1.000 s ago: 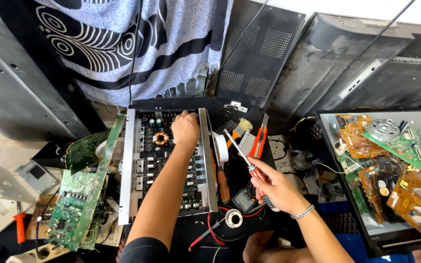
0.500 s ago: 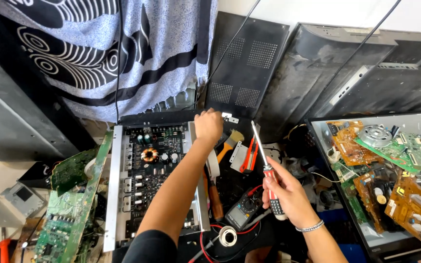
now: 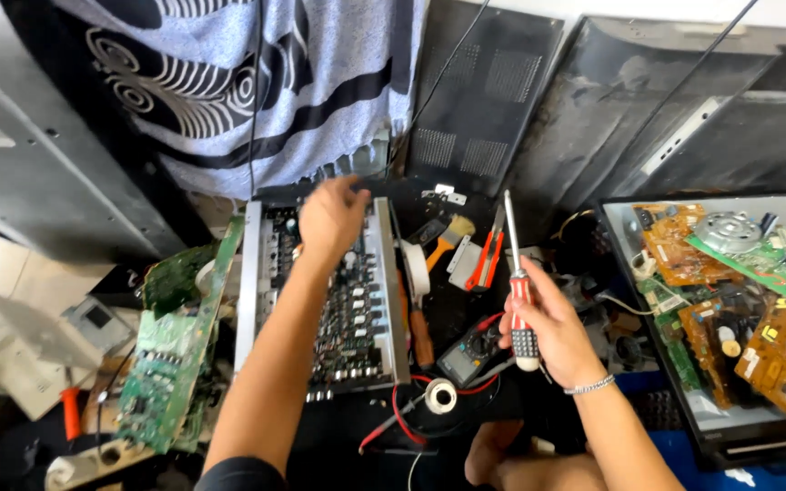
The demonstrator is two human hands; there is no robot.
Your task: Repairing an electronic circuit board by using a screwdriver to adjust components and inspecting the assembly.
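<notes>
An opened amplifier chassis (image 3: 391,300) with a dense circuit board lies on the dark work surface in front of me. My left hand (image 3: 331,218) rests on the far end of its board, fingers spread over the parts there. My right hand (image 3: 548,327) grips a screwdriver (image 3: 517,282) with a red, white and black handle, its shaft pointing up and away, to the right of the chassis. A small multimeter (image 3: 470,353) with red and black leads lies just left of that hand.
A green circuit board (image 3: 170,364) leans on the chassis' left side. Orange cutters (image 3: 488,257), a brush (image 3: 446,235) and a solder roll (image 3: 439,395) lie between my hands. A tray (image 3: 657,355) of orange and green boards stands at right. Black panels lean behind.
My left hand has slid further up the amplifier board. My right hand has lifted the screwdriver more upright. The camera has shifted, so everything sits lower in view.
</notes>
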